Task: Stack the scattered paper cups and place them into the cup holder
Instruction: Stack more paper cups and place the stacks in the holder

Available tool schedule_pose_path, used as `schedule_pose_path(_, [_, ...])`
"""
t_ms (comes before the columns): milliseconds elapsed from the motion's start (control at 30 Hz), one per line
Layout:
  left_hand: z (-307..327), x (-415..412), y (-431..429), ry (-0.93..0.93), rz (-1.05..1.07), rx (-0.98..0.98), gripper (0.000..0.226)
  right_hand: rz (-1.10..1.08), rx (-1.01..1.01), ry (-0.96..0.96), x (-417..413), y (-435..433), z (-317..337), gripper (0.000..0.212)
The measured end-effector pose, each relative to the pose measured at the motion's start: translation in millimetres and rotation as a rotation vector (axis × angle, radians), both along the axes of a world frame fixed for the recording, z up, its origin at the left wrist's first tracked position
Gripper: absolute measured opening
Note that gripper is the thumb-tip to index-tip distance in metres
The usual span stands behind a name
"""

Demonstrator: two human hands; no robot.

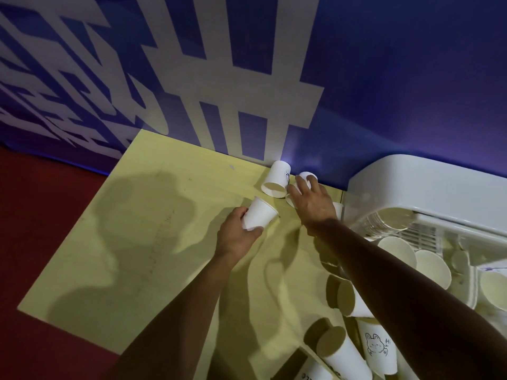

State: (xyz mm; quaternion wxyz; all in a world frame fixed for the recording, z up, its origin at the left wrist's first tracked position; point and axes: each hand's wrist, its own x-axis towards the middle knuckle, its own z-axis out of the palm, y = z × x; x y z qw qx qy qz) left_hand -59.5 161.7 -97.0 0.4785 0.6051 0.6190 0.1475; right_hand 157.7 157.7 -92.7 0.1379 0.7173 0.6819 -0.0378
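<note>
Loose cups (pixel 343 355) nr. camera are lying on their sides on table (pixel 164 215), unstacked. L hand (pixel 236 234) is gripping held cup (pixel 259 215) at its base end, fingers curled round it. R hand (pixel 312 201) is reaching over wall-side cup (pixel 307 178), fingers spread on it; whether grip is closing, can't tell. Tipped cup (pixel 277 179) is lying just beside. Cup holder (pixel 428 215), at R, is carrying several cups; est. much stacking still remaining.

open tabletop (pixel 131 242) on the left gives passage. wall (pixel 384 78) closes the back, one cup (pixel 275 179) lying against it. cup holder (pixel 411 182) and toppled cups (pixel 345 352) crowd the right.
</note>
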Motion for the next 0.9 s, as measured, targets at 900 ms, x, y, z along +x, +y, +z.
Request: schedule_pose_path(900, [44,28,-107,-0.103,0.109,0.014,0.052,-0.29,0.397,0.66,-7,-154,126,0.084])
